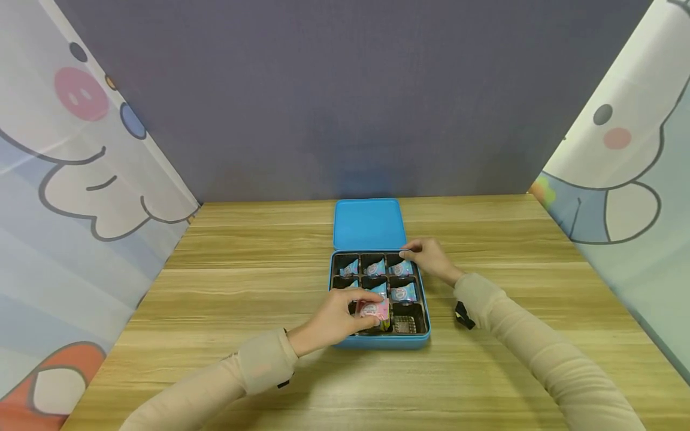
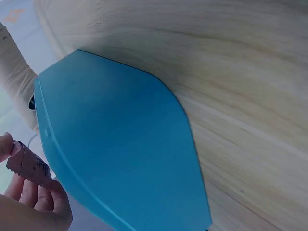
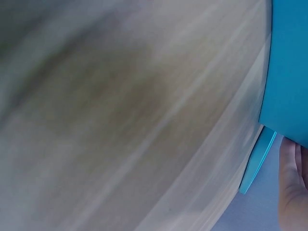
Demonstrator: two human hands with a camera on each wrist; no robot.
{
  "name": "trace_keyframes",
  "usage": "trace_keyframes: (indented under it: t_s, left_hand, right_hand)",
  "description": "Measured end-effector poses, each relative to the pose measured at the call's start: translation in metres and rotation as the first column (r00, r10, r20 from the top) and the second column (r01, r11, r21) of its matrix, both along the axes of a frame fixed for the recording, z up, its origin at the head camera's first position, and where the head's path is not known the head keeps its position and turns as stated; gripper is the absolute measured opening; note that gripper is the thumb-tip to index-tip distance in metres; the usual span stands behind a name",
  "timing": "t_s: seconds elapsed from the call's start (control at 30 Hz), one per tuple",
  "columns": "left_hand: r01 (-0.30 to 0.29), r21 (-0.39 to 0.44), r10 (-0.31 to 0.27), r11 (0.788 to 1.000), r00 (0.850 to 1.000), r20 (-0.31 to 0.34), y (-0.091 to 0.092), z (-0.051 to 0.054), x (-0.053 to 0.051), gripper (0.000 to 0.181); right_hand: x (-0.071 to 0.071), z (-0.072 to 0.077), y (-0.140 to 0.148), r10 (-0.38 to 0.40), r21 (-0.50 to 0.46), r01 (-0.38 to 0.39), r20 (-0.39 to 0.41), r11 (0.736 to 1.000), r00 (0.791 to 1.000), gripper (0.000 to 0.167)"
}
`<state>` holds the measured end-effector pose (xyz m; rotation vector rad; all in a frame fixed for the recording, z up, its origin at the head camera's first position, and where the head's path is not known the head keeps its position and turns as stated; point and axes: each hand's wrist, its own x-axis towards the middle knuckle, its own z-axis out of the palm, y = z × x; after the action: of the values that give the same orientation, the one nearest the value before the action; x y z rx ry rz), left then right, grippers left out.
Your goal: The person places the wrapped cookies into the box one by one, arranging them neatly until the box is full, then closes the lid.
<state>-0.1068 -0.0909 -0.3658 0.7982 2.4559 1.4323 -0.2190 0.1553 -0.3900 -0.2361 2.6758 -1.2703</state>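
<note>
A blue box [image 1: 383, 342] sits on the table with its lid [image 1: 369, 224] folded back. Its dark divided tray [image 1: 420, 315] has blue wrapped packets [image 1: 401, 267] in several compartments. My left hand [image 1: 341, 317] pinches a pink wrapped packet [image 1: 374, 309] between thumb and fingers, over the front middle of the tray. The packet's serrated wrapper edge [image 2: 30, 166] shows in the left wrist view. At the box's back right corner, my right hand [image 1: 430, 257] holds the rim, fingers [image 3: 291, 183] against the outside. My left hand covers the front left compartment.
The wood-grain table [image 1: 242, 269] extends around the box. A grey partition [image 1: 350, 102] stands behind it, and cartoon-printed curtains [image 1: 124, 197] hang at both sides. The front right compartment shows its ridged bottom.
</note>
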Motion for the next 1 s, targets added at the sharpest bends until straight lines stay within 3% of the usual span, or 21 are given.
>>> trace_keyframes:
  t_s: [0.17, 0.27, 0.57, 0.87, 1.0]
  left_hand:
    - [0.041, -0.015, -0.042, 0.999, 0.998, -0.042, 0.01, 0.001, 0.0, 0.036]
    - [0.057, -0.016, -0.058, 0.998, 0.998, -0.024, 0.016, 0.002, 0.001, 0.036]
    - [0.042, -0.07, -0.043, 0.997, 0.999, -0.022, 0.036, 0.0, 0.0, 0.031]
    - [0.049, -0.066, -0.05, 0.997, 0.999, -0.009, 0.057, -0.007, 0.001, 0.031]
    - [0.046, -0.068, -0.049, 0.997, 0.998, -0.041, 0.063, -0.011, 0.003, 0.031]
  right_hand:
    - [-0.001, -0.002, -0.001, -0.012, 0.015, 0.012, -0.006, 1.0, 1.0, 0.025]
    - [-0.002, -0.002, -0.001, -0.01, 0.022, 0.011, -0.021, 1.0, 1.0, 0.026]
    - [-0.002, -0.003, 0.002, 0.001, 0.018, -0.001, 0.012, 1.0, 1.0, 0.026]
    - [-0.002, -0.001, 0.002, 0.009, 0.012, -0.009, 0.003, 1.0, 1.0, 0.025]
    - [-0.002, -0.001, 0.002, 0.014, 0.009, -0.013, -0.011, 1.0, 1.0, 0.024]
